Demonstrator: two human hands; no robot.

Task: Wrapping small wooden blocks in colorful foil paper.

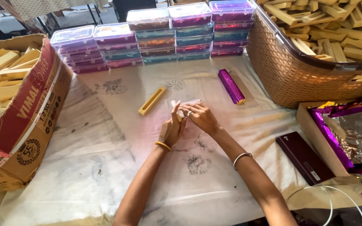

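**Both hands bunched on a small white piece, mid-tabletop**

Head view, looking down: the left hand (171,129) and right hand (202,118) meet in the middle of the tabletop (105,167), which is covered with a pale cloth with faint floral prints. Both are pinching the same small white piece (185,104), something like paper or tape, and I honestly can't tell which. The left hand's fingers point up along its left edge, and the right hand's fingers curl over it from the right, so most of it is hidden. The left wrist has a gold bead bracelet, the right a silver bangle.

Just left of the hands lies a bare wooden block (152,101) with a slot down its length, set at an angle. To the upper right, a bit apart, is a block wrapped in shiny purple foil (231,86).

Along the back edge sit stacks of clear plastic boxes (156,35) with colourful contents, several rows of them. On the far left a torn cardboard carton (19,121) is full of plain wooden blocks, and on the right a woven basket (290,71) is piled with more. Near the right edge a tray holds purple holographic foil sheets (348,129), with a dark flat case (304,157) lying just in front of it. A white cable (336,196) loops in the bottom right corner.
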